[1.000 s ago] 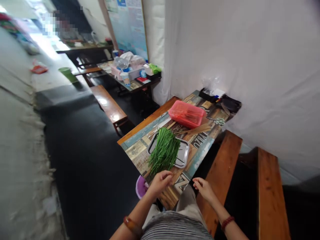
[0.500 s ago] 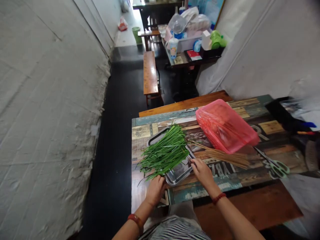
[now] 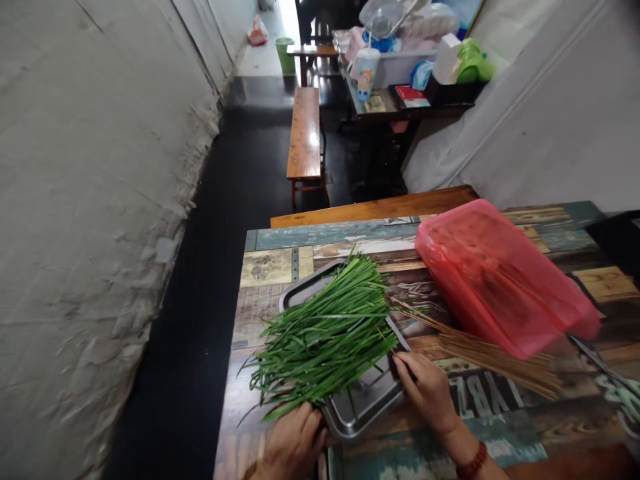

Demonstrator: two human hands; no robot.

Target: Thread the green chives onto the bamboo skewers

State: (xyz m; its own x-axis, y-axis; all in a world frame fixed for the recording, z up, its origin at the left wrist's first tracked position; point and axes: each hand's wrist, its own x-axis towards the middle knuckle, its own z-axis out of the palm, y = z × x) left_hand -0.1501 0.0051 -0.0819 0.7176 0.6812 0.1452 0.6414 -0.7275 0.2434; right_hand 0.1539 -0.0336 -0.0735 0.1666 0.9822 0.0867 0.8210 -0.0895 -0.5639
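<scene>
A heap of long green garlic chives (image 3: 320,333) lies across a metal tray (image 3: 350,427), its left ends hanging past the rim. My left hand (image 3: 295,437) is at the near lower edge of the heap, fingers curled on a few of the chives. At the right rim of the tray, my right hand (image 3: 425,387) pinches a thin bamboo skewer, whose tip points into the greens. More bamboo skewers (image 3: 500,363) lie in a loose bundle on the table, right of that hand and partly under a red plastic basket (image 3: 505,273).
The wood-patterned table (image 3: 270,267) also holds scissors (image 3: 605,370), cut off at the right edge. Beyond it run a bench (image 3: 370,205) and a narrow bench (image 3: 305,133). A cluttered second table (image 3: 370,107) stands behind. A rough white wall (image 3: 100,200) borders the left.
The view has moved closer to the table. My right hand now has a skewer tip showing at its fingers; my left hand stays by the near edge of the chives.
</scene>
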